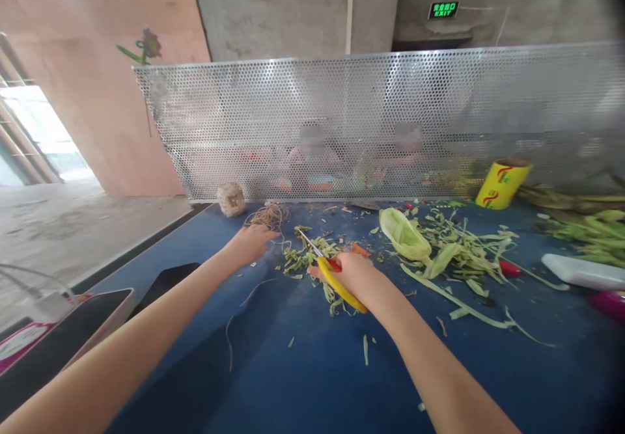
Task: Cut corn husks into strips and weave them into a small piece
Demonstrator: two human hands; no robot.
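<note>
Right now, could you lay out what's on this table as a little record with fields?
left hand: holds nothing, fingers loosely bent, beside the tangled brown strings
right hand: grips yellow scissors, blades pointing away over the scraps
scraps: green trimmings heaped between the hands
table: blue, littered with trimmings
leaf: large, pale green, right of the scissors
roll: yellow, tilted, by the screen
screen: perforated metal along the far edge, people behind it
</note>
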